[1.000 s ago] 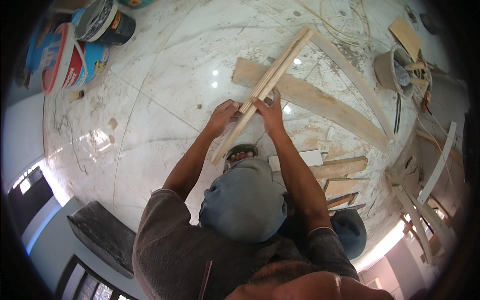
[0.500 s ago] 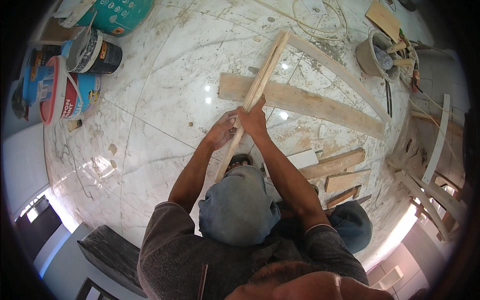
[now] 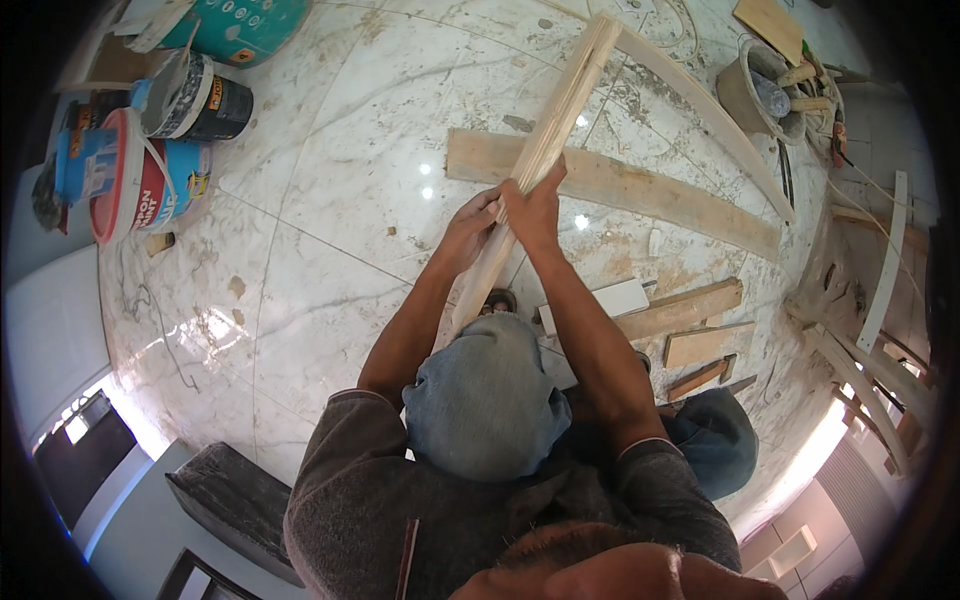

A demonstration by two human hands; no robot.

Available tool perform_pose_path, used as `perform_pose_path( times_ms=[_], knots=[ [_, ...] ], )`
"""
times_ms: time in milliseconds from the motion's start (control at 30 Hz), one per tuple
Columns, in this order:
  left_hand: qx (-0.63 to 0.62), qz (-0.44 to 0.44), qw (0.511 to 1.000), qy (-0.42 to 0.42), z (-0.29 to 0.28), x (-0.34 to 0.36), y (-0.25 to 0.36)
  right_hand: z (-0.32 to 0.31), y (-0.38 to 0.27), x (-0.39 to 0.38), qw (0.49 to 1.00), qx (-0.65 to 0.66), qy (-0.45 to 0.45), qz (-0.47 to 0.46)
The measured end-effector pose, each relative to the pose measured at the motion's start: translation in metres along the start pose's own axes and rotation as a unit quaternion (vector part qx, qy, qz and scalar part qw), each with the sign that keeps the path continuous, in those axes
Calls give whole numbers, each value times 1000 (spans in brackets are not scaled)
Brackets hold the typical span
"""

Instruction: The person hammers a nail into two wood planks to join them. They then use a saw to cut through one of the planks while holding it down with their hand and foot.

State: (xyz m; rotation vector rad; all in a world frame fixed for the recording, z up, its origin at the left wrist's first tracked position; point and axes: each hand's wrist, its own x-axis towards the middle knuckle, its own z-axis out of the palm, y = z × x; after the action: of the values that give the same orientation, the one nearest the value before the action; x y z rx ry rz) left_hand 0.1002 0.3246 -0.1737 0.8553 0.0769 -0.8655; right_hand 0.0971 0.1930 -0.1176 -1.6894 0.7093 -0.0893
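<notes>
A long pale wooden strip (image 3: 553, 130) slants from my bent knee up to the far side, its near end close to my knee. At its far end it meets a second, thinner wooden strip (image 3: 712, 108) at a corner, which runs down to the right. My right hand (image 3: 533, 212) is wrapped round the first strip near its middle. Just beside it, my left hand (image 3: 468, 232) grips the same strip from the left, its fingertips partly hidden at the wood's edge. Beneath crosses a wide, stained wooden board (image 3: 650, 195) lying on the floor.
Paint buckets, one red and blue (image 3: 150, 180), one black (image 3: 215, 108), stand at the left. A grey bucket of tools (image 3: 745, 95) is at the far right. Wood offcuts (image 3: 708, 343), a white block (image 3: 610, 302) and a hammer (image 3: 700, 378) lie right of my knee.
The far corner of the joined strips has shifted farther up and to the right in view, seeming raised. Both hands have moved slightly with it, keeping their hold. The whole view has shifted a little.
</notes>
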Motion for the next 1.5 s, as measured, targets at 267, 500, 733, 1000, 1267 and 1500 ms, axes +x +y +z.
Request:
perform_pose_path(
  times_ms=[267, 500, 733, 1000, 1267, 1500],
  knots=[
    [78, -62, 994, 44, 9, 5, -1, -9, 8, 20, 999, -43, -12, 29],
    [60, -86, 989, 100, 2, 10, -29, -4, 12, 6, 982, -160, -17, 94],
    [147, 9, 988, 44, 19, 37, -18, -13, 9, -22, 993, -101, 56, 6],
    [242, 47, 968, -51, 124, 116, 120, -25, -26, -41, 984, 22, 115, -135],
    [420, 240, 873, -66, 217, 92, 182, -30, -37, -51, 964, 31, 107, -240],
    [263, 372, 879, -145, 227, 56, 202, -57, -57, -38, 924, -14, 135, -357]
  ],
)
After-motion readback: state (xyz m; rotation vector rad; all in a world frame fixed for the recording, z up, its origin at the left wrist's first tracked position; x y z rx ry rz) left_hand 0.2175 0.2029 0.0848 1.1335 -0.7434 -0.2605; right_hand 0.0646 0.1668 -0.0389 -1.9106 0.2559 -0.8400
